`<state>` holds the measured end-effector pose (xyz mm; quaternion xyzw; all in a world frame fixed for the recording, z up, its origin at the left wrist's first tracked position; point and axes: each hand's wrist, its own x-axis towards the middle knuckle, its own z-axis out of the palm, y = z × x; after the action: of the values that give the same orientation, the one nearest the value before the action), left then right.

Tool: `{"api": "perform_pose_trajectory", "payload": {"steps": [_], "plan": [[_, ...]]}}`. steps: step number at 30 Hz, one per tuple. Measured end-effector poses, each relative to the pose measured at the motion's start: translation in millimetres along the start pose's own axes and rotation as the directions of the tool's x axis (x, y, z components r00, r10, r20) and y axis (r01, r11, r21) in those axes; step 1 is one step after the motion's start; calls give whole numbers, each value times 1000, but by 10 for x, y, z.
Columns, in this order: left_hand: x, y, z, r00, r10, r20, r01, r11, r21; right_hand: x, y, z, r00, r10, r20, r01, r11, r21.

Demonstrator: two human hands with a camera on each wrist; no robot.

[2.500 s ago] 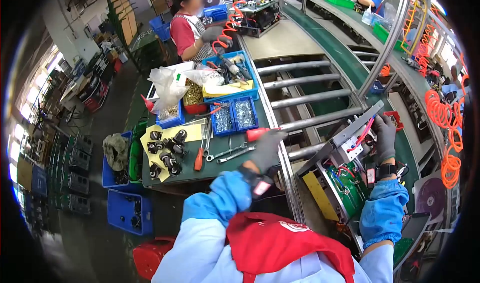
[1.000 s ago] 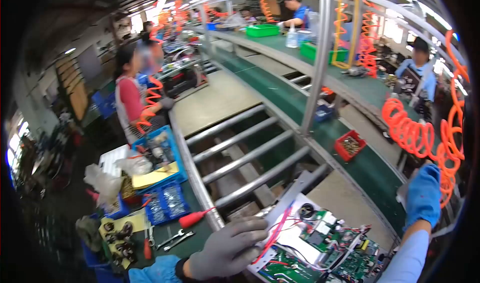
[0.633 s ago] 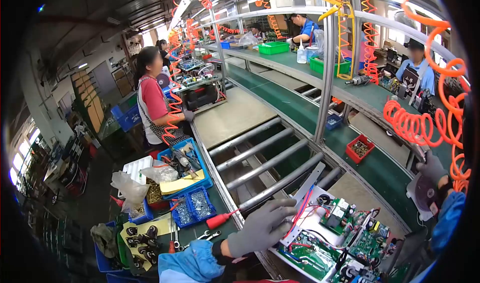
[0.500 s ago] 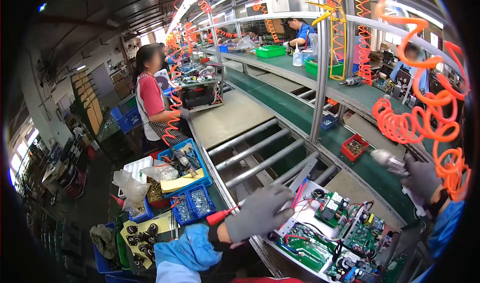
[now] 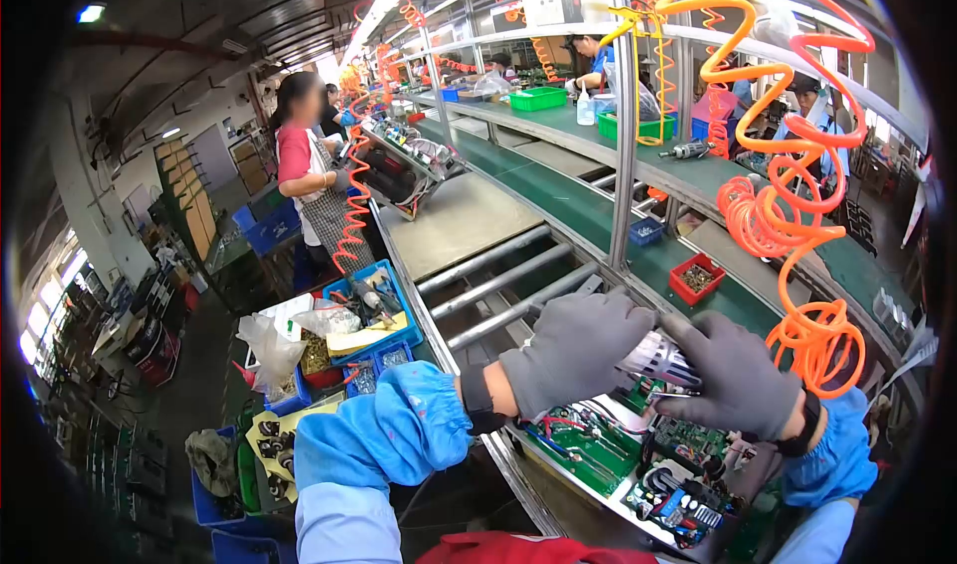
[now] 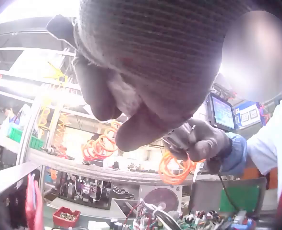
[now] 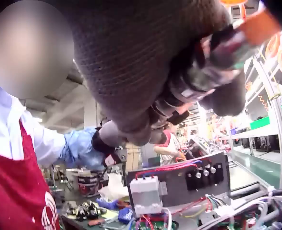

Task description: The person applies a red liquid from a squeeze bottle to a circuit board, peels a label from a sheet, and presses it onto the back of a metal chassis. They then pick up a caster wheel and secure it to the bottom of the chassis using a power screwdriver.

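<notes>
Both gloved hands meet over an open electronics chassis, gripping a silver air screwdriver [image 5: 658,361]. My left hand [image 5: 578,353] curls its fingers around one end of it, and my right hand [image 5: 740,377] holds it from the other side. In the right wrist view the tool's ribbed body lies against the glove, and an orange air hose [image 7: 261,28] leaves its end. Below the hands, the chassis shows green circuit boards [image 5: 596,456] with wires and components. A grey upright panel [image 7: 179,184] with red and blue wires stands at its edge. Gloves hide much of the tool.
Coiled orange hoses [image 5: 793,180] hang at the right. A red bin [image 5: 698,278] of small parts sits on the green conveyor. Metal rollers [image 5: 493,290] lie ahead; a blue tray [image 5: 371,315] of tools is at left. Another person [image 5: 304,155] stands beyond, by a tilted unit.
My right hand left the chassis, reached out to the right, and brought the air screwdriver over the boards. My left hand moved right from beside the panel onto the tool. The far unit has tilted.
</notes>
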<state>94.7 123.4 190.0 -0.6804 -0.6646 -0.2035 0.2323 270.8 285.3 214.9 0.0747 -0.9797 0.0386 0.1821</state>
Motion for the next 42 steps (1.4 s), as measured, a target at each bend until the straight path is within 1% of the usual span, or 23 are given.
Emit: {"api": "perform_pose_trajectory", "payload": {"steps": [2, 3, 4, 5, 7, 8, 9, 10, 11, 12, 14, 15, 17, 18, 20, 23, 25, 26, 29, 32, 34, 38, 42], "plan": [[50, 87, 105, 999, 8, -51, -7, 1000, 13, 47, 94, 72, 994, 41, 98, -51, 993, 103], [63, 101, 142, 999, -41, 10, 41, 999, 23, 63, 121, 95, 987, 57, 148, -80, 985, 152], [64, 98, 181, 998, -53, 32, 52, 998, 17, 70, 131, 108, 979, 84, 184, -110, 985, 136], [71, 82, 230, 996, -62, 57, 62, 998, 12, 67, 175, 156, 984, 74, 161, -98, 984, 147], [111, 16, 383, 993, -70, 99, 58, 991, 119, 61, 300, 312, 991, 64, 115, -83, 981, 174], [177, 15, 359, 990, -84, 117, 52, 967, 250, 46, 364, 371, 990, 94, 105, -112, 977, 184], [262, 22, 332, 954, -221, 205, 141, 929, 342, 36, 462, 442, 979, 154, 135, -179, 963, 201], [265, -105, 368, 922, -351, 165, 292, 908, 300, 12, 567, 499, 976, 179, 126, -201, 960, 193], [154, -282, 373, 962, -272, 31, 261, 944, 203, -40, 673, 523, 971, 210, 118, -229, 956, 184], [199, -308, 234, 851, -479, 214, 470, 877, 95, -87, 756, 504, 951, 269, 151, -296, 935, 197], [70, -415, 345, 771, -580, 263, 559, 814, 157, -115, 807, 422, 895, 374, 241, -417, 895, 160], [120, -474, 360, 584, -644, 494, 666, 729, 162, -134, 851, 442, 895, 371, 249, -412, 901, 137], [150, -478, 455, 497, -581, 644, 646, 744, 172, -140, 906, 519, 898, 354, 263, -390, 915, 101], [178, -512, 510, 485, -600, 637, 631, 744, 220, -118, 881, 503, 870, 362, 336, -398, 916, 43], [231, -620, 641, 468, -635, 614, 595, 741, 312, -140, 895, 647, 883, 326, 338, -365, 929, 55], [255, -783, 789, 411, -622, 667, 658, 708, 254, -114, 891, 701, 888, 307, 343, -353, 932, 81], [249, -818, 822, 453, -611, 649, 646, 727, 233, -61, 895, 747, 892, 307, 331, -351, 933, 79], [250, -810, 804, 462, -603, 651, 646, 732, 220, -10, 866, 716, 858, 329, 395, -382, 922, 61], [250, -801, 803, 480, -602, 638, 648, 734, 206, 28, 916, 842, 886, 269, 377, -307, 951, 44], [195, -875, 860, 511, -594, 622, 624, 753, 207, 109, 847, 777, 850, 290, 440, -333, 943, 21], [185, -890, 872, 521, -589, 617, 617, 760, 205, 106, 875, 851, 872, 271, 408, -301, 954, 10], [199, -880, 873, 520, -590, 618, 596, 769, 232, 111, 863, 879, 875, 267, 405, -276, 960, -37], [205, -889, 878, 502, -604, 620, 600, 759, 254, 130, 873, 892, 869, 264, 419, -283, 959, -18]]}}
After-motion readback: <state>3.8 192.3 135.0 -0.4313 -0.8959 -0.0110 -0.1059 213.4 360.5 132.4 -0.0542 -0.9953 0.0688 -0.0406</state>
